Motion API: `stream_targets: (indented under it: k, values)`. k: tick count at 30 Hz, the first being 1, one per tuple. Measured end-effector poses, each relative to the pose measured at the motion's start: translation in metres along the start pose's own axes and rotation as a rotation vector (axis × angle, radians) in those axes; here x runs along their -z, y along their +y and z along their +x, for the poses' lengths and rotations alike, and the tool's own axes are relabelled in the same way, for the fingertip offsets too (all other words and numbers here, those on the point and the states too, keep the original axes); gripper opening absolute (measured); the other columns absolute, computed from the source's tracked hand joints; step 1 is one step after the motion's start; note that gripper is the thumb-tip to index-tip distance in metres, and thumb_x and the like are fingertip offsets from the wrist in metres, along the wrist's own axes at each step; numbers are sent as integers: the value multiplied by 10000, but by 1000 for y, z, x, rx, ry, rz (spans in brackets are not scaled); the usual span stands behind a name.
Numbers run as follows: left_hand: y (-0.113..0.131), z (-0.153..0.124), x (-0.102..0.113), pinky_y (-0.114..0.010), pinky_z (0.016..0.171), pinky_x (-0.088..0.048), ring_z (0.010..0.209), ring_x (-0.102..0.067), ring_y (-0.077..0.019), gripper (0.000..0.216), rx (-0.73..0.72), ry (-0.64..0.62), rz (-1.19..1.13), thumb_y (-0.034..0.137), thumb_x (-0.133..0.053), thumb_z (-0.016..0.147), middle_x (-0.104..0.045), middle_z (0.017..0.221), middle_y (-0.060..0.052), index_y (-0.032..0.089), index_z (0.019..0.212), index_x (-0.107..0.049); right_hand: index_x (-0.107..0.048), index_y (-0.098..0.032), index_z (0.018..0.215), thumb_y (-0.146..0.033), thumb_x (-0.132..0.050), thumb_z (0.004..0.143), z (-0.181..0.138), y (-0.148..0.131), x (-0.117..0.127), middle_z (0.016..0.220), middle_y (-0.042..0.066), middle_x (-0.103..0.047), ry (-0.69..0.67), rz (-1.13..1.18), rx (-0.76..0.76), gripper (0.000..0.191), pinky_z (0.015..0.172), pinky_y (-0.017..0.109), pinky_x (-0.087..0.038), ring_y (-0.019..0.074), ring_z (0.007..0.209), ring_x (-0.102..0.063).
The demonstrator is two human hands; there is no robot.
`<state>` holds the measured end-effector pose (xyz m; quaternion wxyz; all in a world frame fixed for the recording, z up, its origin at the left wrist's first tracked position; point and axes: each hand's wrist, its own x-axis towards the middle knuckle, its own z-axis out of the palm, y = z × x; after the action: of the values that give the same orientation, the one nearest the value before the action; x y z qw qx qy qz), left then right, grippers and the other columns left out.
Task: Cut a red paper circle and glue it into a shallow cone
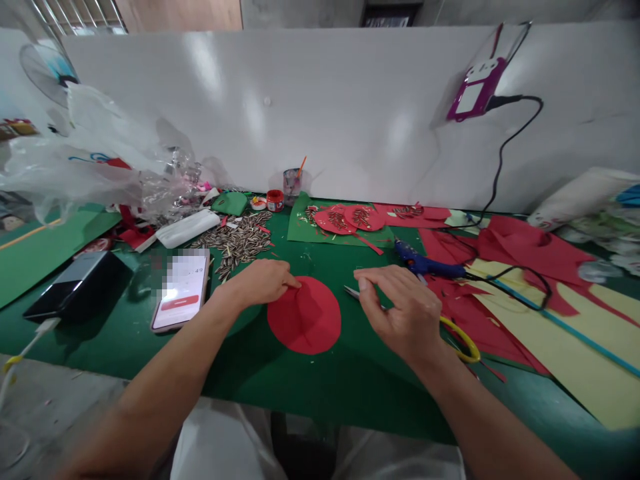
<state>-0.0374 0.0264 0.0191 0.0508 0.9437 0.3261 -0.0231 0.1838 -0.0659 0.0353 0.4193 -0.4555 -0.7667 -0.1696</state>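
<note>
A red paper circle (313,320) with a faint crease lies on the green table in front of me. My left hand (267,281) is closed at its upper left edge, fingertips on the paper. To the right of the circle, my right hand (403,303) is held with fingers bent together; whatever they may hold is hidden. Beneath it is a pair of scissors, its yellow handle (465,340) on one side and the metal tips on the other. A blue glue gun (430,261) lies just beyond this hand.
A pile of striped sunflower seeds (240,243) and a phone (183,290) lie left. Seed-decorated red circles (335,220) rest on green paper behind. Red and yellow sheets (545,340) cover the right, crossed by the glue gun's cord (500,160). A black box (75,283) stands far left.
</note>
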Motion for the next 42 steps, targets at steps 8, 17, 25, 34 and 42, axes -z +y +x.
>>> stream_targets:
  k: [8, 17, 25, 34, 42]
  values:
    - [-1, -1, -1, -218, 622, -417, 787, -604, -151, 402, -19, 11, 40, 170, -386, 836, -623, 884, -27, 344, 1105, -628, -574, -199, 801, -84, -529, 776, -3, -1, -7, 747, 27, -675, -12, 32, 23, 126, 663, 303, -450, 167, 697, -600]
    - [0, -2, -1, -225, 613, -417, 768, -604, -151, 387, -29, 38, 59, 175, -390, 842, -623, 845, -34, 337, 1094, -636, -601, -161, 818, -102, -466, 820, -14, -13, -18, 737, 47, -656, -429, 241, 199, 147, 671, 312, -421, 157, 702, -562]
    - [1, -1, 1, -216, 630, -413, 774, -591, -144, 411, -10, 20, 53, 147, -418, 811, -618, 844, -24, 350, 1098, -632, -622, -142, 815, -124, -467, 832, -13, -7, -21, 754, 74, -659, -375, 163, 94, 156, 696, 321, -435, 175, 733, -568]
    - [1, -3, 1, -226, 593, -406, 753, -597, -155, 407, -12, 37, 75, 157, -393, 828, -617, 831, -33, 352, 1091, -635, -637, -141, 856, -156, -455, 848, -21, -28, -28, 756, 75, -613, -608, 262, 152, 183, 686, 311, -434, 174, 745, -536]
    - [1, -2, -1, -222, 571, -408, 711, -597, -150, 382, -27, 41, 79, 155, -401, 822, -604, 835, -37, 330, 1051, -653, -585, -124, 1048, -194, -463, 850, -26, -37, -29, 855, 98, -588, -675, 236, 154, 243, 717, 328, -441, 193, 804, -527]
